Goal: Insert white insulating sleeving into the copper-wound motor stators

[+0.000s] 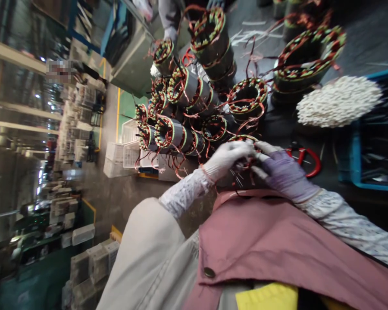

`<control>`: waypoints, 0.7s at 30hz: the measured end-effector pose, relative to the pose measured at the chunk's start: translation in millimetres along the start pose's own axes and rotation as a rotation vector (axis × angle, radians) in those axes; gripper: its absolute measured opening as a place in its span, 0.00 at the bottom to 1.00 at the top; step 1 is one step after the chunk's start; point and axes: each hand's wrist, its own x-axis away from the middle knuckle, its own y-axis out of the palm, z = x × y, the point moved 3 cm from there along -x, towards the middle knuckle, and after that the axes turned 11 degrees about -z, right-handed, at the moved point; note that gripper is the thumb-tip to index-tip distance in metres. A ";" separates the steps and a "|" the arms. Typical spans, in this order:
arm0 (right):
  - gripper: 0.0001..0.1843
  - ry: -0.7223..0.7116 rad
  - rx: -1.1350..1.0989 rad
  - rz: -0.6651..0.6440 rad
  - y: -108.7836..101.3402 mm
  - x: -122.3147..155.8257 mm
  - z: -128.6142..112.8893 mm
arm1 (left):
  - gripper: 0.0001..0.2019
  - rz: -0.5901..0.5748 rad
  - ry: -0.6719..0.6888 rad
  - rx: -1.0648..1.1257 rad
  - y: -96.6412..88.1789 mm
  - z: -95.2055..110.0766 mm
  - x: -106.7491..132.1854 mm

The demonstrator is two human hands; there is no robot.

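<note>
1. Left hand (pixel 228 157), white-gloved, is curled shut on the wires (pixel 245 165) of a stator (pixel 242 138) at the near bench edge.
2. Right hand (pixel 284 174), purple-gloved, pinches the same wires, its fingertips touching the left's.
3. It would seem best to grip close to the winding, work one wire at a time and avoid kinks.
4. Both wrists bend inward, with the forearms converging from either side.
5. Red cutters (pixel 305 160) lie just beside the right hand. More stators (pixel 184 107) are piled beyond.
</note>
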 end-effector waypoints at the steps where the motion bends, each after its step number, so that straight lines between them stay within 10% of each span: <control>1: 0.20 0.003 -0.059 0.054 -3.6 2.0 3.2 | 0.15 0.024 0.094 -0.168 -6.1 -2.2 6.1; 6: 0.22 0.107 -0.414 0.207 -14.3 -30.2 6.9 | 0.13 -0.110 0.257 -1.060 6.8 -33.2 -1.5; 14: 0.15 0.219 0.080 -0.483 17.9 -134.2 -20.4 | 0.18 -0.234 0.372 -1.289 32.9 -48.2 -38.0; 21: 0.19 0.299 -0.208 0.263 -48.0 -54.1 -13.6 | 0.19 -0.141 0.243 -1.119 -13.5 -5.6 2.4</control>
